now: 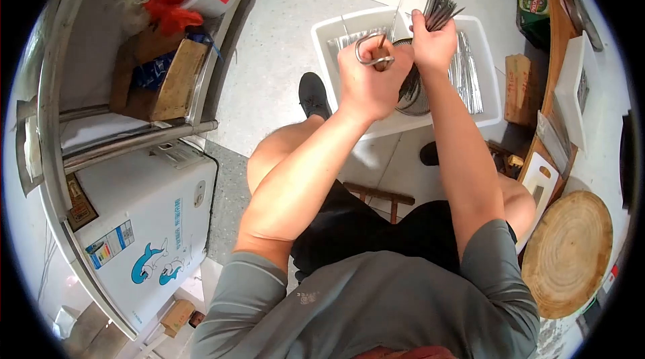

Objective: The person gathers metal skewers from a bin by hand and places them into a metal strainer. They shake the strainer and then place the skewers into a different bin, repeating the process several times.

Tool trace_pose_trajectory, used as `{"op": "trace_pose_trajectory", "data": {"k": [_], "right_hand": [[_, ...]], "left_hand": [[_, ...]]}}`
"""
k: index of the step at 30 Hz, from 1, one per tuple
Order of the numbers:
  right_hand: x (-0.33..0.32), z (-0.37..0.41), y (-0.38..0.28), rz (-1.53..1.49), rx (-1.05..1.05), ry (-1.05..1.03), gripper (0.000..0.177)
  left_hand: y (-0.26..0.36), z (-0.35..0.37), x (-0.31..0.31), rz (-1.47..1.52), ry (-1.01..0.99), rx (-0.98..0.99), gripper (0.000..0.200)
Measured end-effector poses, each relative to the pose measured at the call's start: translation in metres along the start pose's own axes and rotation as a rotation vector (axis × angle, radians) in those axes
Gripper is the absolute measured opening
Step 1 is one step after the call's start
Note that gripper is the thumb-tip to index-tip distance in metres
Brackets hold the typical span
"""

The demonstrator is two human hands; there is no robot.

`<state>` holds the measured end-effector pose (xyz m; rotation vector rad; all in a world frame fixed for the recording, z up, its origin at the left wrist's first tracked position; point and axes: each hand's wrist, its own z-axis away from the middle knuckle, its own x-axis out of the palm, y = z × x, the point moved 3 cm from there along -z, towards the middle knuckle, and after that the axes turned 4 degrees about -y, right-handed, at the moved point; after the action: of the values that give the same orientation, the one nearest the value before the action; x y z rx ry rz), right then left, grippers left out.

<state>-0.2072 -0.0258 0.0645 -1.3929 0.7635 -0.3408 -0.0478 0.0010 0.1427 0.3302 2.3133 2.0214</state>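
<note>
White freezer (144,218) at far left, out of reach. Left hand (366,83) closed tight on a metal hook (366,50), possibly with a wooden grip; view is poor. Right hand (433,43) fisted round a skewer bundle (440,4), tips up, both held over the white tub (321,43), which would catch any that slip. Wooden chopping block (568,251) at right.

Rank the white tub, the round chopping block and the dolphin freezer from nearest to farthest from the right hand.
1. White tub, just beyond the right hand.
2. Round chopping block, low right.
3. Dolphin freezer, far left.
</note>
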Motion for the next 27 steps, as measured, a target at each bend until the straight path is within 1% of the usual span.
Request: {"op": "trace_pose_trajectory", "data": {"k": [1,2,4,5,6,8,9,11,12,14,15,18,19,21,22,23,26,27], "right_hand": [[0.0,0.001,0.002,-0.028,-0.087,0.044,0.039],[-0.003,0.003,0.004,-0.084,-0.16,0.069,0.032],[-0.016,0.018,-0.019,-0.264,-0.17,0.026,0.024],[-0.021,0.025,-0.026,-0.289,-0.199,0.041,0.02],[-0.025,0.027,-0.024,-0.361,-0.23,0.012,0.022],[-0.027,0.029,-0.022,-0.337,-0.181,0.002,0.024],[-0.032,0.027,-0.018,-0.286,-0.188,-0.011,0.026],[-0.034,0.019,-0.009,-0.192,-0.202,-0.061,0.029],[-0.033,0.02,-0.011,-0.214,-0.172,-0.052,0.03],[-0.033,0.022,-0.017,-0.256,-0.109,-0.024,0.033],[-0.035,0.019,-0.014,-0.13,-0.086,-0.067,0.042],[-0.029,0.017,-0.01,-0.114,-0.204,0.101,0.053],[-0.028,0.014,-0.008,-0.073,-0.145,0.111,0.062],[-0.024,0.011,-0.015,-0.045,-0.112,0.153,0.062],[-0.023,0.012,-0.018,-0.029,-0.092,0.175,0.062],[-0.019,0.006,-0.009,0.005,-0.152,0.221,0.05],[-0.014,-0.003,0.006,-0.215,0.045,0.006,0.035],[-0.016,0.006,-0.009,-0.128,-0.033,0.059,0.021]], "left_hand": [[-0.002,-0.001,-0.002,0.009,0.023,-0.002,0.033],[-0.003,-0.002,-0.005,-0.002,0.032,-0.027,0.028],[0.004,-0.008,-0.011,-0.019,0.052,-0.074,0.021],[0.01,-0.009,-0.012,0.007,0.022,-0.116,0.023],[0.012,-0.006,-0.014,0.047,0.045,-0.14,0.023],[0.016,-0.007,-0.01,0.135,0.066,-0.167,0.024],[0.016,-0.007,-0.009,0.109,0.056,-0.106,0.024],[0.018,-0.004,-0.009,0.098,0.06,-0.113,0.028],[0.019,-0.002,-0.009,0.092,0.062,-0.122,0.032],[0.018,0.001,-0.009,0.089,0.05,-0.136,0.031],[0.016,0.001,-0.009,0.089,0.042,-0.138,0.031],[0.0,0.002,-0.004,0.118,0.022,-0.068,0.031],[0.002,0.002,-0.003,0.083,-0.02,-0.056,0.027],[0.007,0.006,-0.003,0.009,-0.104,-0.038,0.02],[0.005,0.006,-0.003,0.027,-0.108,-0.052,0.02],[0.003,0.006,-0.003,0.046,-0.113,-0.063,0.02],[0.0,0.003,-0.006,0.027,-0.109,-0.045,0.021],[0.0,0.001,-0.008,0.008,-0.103,-0.032,0.021]]}}
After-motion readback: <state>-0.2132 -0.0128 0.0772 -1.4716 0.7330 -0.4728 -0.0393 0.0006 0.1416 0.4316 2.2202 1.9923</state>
